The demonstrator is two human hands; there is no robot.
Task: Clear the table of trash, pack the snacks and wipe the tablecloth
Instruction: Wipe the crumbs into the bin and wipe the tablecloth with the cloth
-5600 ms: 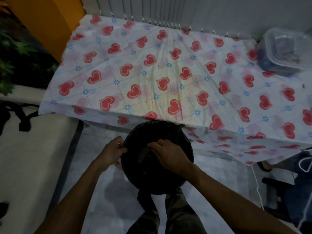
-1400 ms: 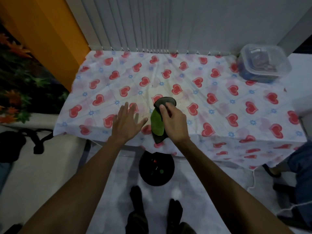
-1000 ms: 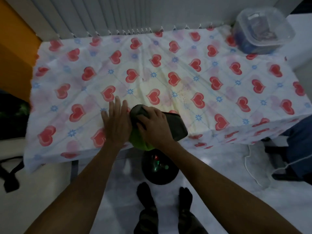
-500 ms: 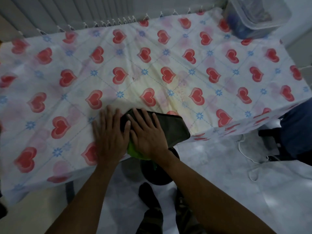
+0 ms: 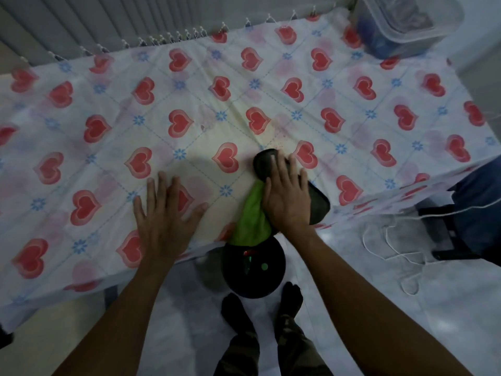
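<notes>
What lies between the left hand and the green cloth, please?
Nothing but bare tablecloth: the head view shows a printed stretch separating the left hand from the green cloth.

Tablecloth [image 5: 271,85]: thin printed cloth, matt, lightly creased. Wiping cloth [image 5: 252,218]: soft matt fabric, green and dark. Lidded container [image 5: 406,20]: clear plastic, glossy. Floor [image 5: 379,308]: smooth finish noted, faintly reflective.

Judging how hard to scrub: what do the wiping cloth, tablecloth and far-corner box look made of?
Wiping cloth: soft fabric, green and dark, perhaps microfibre; it bunches under the right hand. Tablecloth: thin matte printed fabric; it creases, with knotted tassels along the far edge. Box: clear, glossy rigid plastic; contents show through.
</notes>
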